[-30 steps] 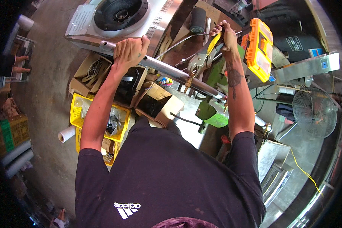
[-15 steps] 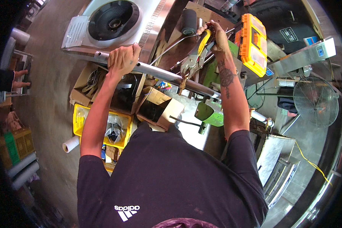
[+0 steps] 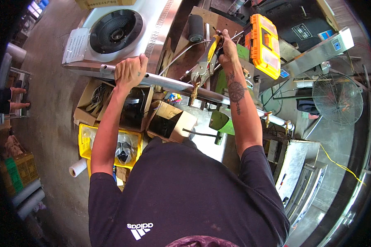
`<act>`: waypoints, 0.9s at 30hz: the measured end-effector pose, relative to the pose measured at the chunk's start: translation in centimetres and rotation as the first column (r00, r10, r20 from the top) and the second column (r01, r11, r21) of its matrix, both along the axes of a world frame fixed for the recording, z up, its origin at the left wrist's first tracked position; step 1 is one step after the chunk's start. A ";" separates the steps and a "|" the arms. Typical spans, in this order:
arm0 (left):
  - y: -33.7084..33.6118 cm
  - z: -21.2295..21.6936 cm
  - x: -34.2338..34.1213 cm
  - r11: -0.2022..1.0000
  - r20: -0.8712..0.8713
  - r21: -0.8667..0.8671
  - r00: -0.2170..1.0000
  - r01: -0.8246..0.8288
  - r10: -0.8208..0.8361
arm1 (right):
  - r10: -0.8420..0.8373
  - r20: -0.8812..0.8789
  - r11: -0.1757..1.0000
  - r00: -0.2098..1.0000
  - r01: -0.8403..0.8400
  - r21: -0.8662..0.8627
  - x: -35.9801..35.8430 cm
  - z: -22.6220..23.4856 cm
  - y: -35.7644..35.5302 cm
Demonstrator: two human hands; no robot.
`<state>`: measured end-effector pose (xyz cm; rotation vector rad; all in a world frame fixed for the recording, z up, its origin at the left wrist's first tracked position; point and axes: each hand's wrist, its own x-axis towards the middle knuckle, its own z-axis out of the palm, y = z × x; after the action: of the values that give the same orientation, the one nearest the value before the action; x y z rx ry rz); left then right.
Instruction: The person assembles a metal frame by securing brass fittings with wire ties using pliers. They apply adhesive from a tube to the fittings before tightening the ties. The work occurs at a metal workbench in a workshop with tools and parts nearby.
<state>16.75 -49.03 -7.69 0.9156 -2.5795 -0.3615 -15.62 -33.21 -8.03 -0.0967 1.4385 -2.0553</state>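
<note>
A long steel pipe (image 3: 169,84) with brass fittings runs from the left to the lower right, clamped in a green vise (image 3: 221,120). My left hand (image 3: 130,71) grips the pipe near its left end. My right hand (image 3: 227,46) holds the yellow and black handles of a pair of pliers (image 3: 205,64). The pliers' jaws sit at a brass fitting (image 3: 193,89) on the pipe.
A steel stove unit with a round black burner (image 3: 115,29) lies beyond the pipe. An orange toolbox (image 3: 264,40) stands at the upper right, a floor fan (image 3: 337,99) at the right. Open cardboard boxes (image 3: 169,122) and a yellow crate (image 3: 111,146) sit below the pipe.
The view has shifted, so everything sits a little lower and further left. My right hand with the pliers has drawn closer to the pipe fitting. My left hand still grips the pipe.
</note>
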 end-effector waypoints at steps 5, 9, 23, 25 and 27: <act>-0.1 0.1 -0.6 0.999 0.067 0.049 0.998 -0.013 0.009 | -0.075 0.045 0.997 0.996 0.076 -0.025 -0.8 -1.3 -0.2; -0.5 1.0 -3.4 0.944 -0.075 0.301 0.990 0.136 -0.119 | -0.165 -0.020 0.984 0.986 0.166 0.065 -1.7 -2.4 -0.4; 4.5 3.4 -20.6 0.652 -0.195 0.648 0.913 0.394 -0.358 | -0.190 0.142 0.981 0.971 0.194 -0.013 -1.5 -1.4 -1.8; 4.3 3.3 -20.5 0.638 -0.180 0.675 0.921 0.371 -0.345 | -0.194 0.170 0.981 0.966 0.196 0.009 -1.2 -1.0 -2.0; 4.8 3.8 -20.8 0.617 -0.171 0.694 0.917 0.372 -0.361 | -0.194 0.153 0.981 0.969 0.191 0.031 -1.9 -1.5 -1.3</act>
<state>-4.05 -44.25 -3.86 0.5507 -2.5989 -1.5836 -17.51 -34.49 -9.55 0.2142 1.4144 -2.1522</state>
